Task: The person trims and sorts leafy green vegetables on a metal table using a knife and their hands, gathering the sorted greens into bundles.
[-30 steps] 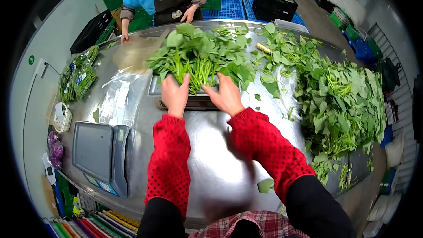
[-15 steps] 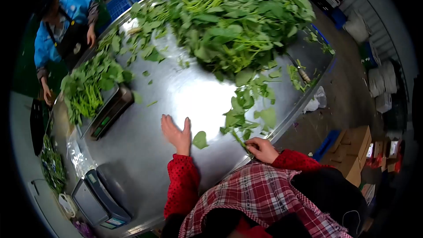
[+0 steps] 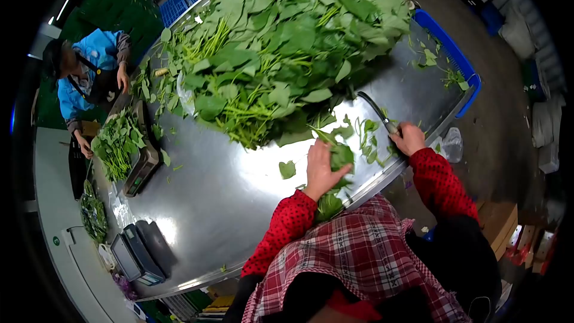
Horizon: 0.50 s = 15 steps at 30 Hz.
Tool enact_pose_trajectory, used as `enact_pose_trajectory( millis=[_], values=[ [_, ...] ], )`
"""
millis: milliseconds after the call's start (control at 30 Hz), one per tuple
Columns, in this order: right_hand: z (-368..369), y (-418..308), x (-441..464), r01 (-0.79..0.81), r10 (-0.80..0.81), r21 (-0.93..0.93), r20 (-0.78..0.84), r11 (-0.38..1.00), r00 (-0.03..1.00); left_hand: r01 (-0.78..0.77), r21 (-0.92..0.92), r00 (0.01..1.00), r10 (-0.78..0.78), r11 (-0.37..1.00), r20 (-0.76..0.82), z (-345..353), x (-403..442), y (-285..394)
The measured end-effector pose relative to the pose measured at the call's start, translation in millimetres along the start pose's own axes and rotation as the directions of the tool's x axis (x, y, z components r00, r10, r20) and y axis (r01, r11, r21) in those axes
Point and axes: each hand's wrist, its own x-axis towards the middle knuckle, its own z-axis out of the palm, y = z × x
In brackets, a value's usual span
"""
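Observation:
My right hand (image 3: 409,139) is closed round the pale handle of a sickle (image 3: 375,107), whose dark curved blade points up and left towards the pile. My left hand (image 3: 323,171) is closed round a few leafy stems (image 3: 341,157) near the table's front edge, fingers on one side and thumb on the other. More leaves (image 3: 329,206) hang below that hand by my apron. Ahead lies a large pile of leafy greens (image 3: 299,48). A single loose leaf (image 3: 287,170) lies to the left of my left hand, and scattered sprigs (image 3: 371,140) lie between my hands.
A metal table (image 3: 203,203) spreads before me. At its left stand a scale with greens (image 3: 122,143) on it and a grey scale (image 3: 136,253). A blue crate (image 3: 445,45) sits at the right edge. A person in blue sleeves (image 3: 89,78) stands across the table.
My right hand has left the table edge and taken hold of the sickle. My left hand has moved right, from lying flat on the table to the leafy stems. The view has shifted.

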Motion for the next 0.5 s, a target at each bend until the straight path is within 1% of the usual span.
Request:
enact_pose_trajectory(
  millis=[33,67,100,167,200,233,267,300,367,400,433,467,500],
  values=[
    [-1,6,1,-0.018,0.019,0.012,-0.092,1.000,0.996,-0.060,-0.009,0.997,0.060,0.998,0.053,0,5,8],
    [-1,12,-2,-0.039,0.044,0.030,-0.178,0.999,0.983,-0.005,-0.056,0.999,0.007,0.998,0.038,-7,4,12],
    [-5,20,-6,-0.046,0.052,0.037,-0.167,0.998,0.985,0.054,-0.106,0.998,-0.052,0.993,0.030,-21,0,13],
    [-17,32,-11,-0.055,0.160,0.279,-0.369,0.959,0.915,0.225,-0.322,0.970,-0.244,0.920,-0.018,-58,-30,-6],
    [-5,49,-12,-0.044,0.196,0.371,-0.383,0.927,0.903,0.216,-0.197,0.971,-0.232,0.956,-0.059,-78,-51,-13],
    [0,53,-13,-0.067,0.223,0.387,-0.372,0.920,0.901,0.204,-0.068,0.974,-0.210,0.977,-0.090,-93,-73,-15],
    [7,56,-14,-0.036,0.234,0.425,-0.424,0.904,0.875,0.133,0.073,0.991,-0.133,0.988,0.004,-95,-94,-25],
    [15,59,-16,-0.007,0.248,0.455,-0.473,0.890,0.846,0.112,0.152,0.990,-0.124,0.982,0.072,-87,-107,-18],
    [28,47,-8,-0.029,0.229,0.342,-0.562,0.939,0.794,0.139,0.209,0.969,-0.177,0.968,0.172,-62,-100,5],
    [25,43,-6,-0.088,0.250,0.309,-0.538,0.947,0.805,0.089,0.230,0.984,-0.122,0.969,0.130,-38,-105,-8],
    [24,43,-10,-0.135,0.258,0.266,-0.506,0.954,0.823,0.147,0.198,0.975,-0.176,0.969,0.135,-31,-88,4],
    [32,45,-19,-0.148,0.256,0.255,-0.471,0.956,0.844,0.110,0.160,0.992,-0.119,0.981,0.049,-23,-72,6],
    [32,48,-13,-0.108,0.238,0.271,-0.510,0.956,0.826,0.076,0.157,0.997,-0.073,0.985,-0.024,-17,-65,7]
  ],
)
